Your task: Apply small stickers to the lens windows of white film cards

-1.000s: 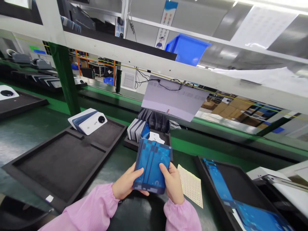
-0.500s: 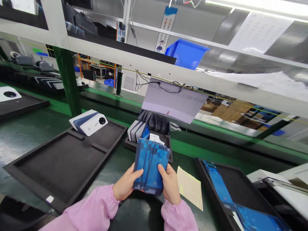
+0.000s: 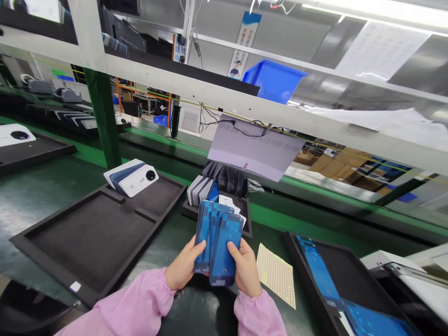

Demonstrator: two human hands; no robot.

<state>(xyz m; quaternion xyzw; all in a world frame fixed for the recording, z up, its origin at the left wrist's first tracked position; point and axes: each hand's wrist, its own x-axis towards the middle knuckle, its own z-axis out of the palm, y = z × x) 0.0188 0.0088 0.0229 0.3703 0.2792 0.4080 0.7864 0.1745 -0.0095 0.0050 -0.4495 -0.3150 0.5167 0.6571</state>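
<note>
- Since the earliest frame, the blue, rectangular, phone-shaped panels (image 3: 204,228) have spread from a squared bundle into a loose fan; the frontmost blue panel (image 3: 225,261) now sits lower than the others, its bottom edge sticking out below theirs.
- The left hand (image 3: 182,268), in a pink gathered-cuff sleeve, is closed around the left edge of the fan, thumb on the front face.
- The right hand (image 3: 248,273), in a matching sleeve, pinches the frontmost panel by its right edge, thumb pressed on the face.
- The fan is held up between both hands, above the near edge of the dark green work surface (image 3: 35,186).
- Just behind it stands a small black tray (image 3: 189,212) with a row of upright white-and-grey thin panels (image 3: 199,190) at its left and a white cut-out piece (image 3: 226,200) beside them.
- To the left lies a large black recessed tray (image 3: 94,233); white and blue phone-back covers (image 3: 136,182) overlap at its far end, the top one with a round black camera area.
- Near the right hand lies a pale yellow sheet of small dots (image 3: 276,275).
- Farther right, a black tray (image 3: 346,266) holds blue film-like panels (image 3: 318,270).
</note>
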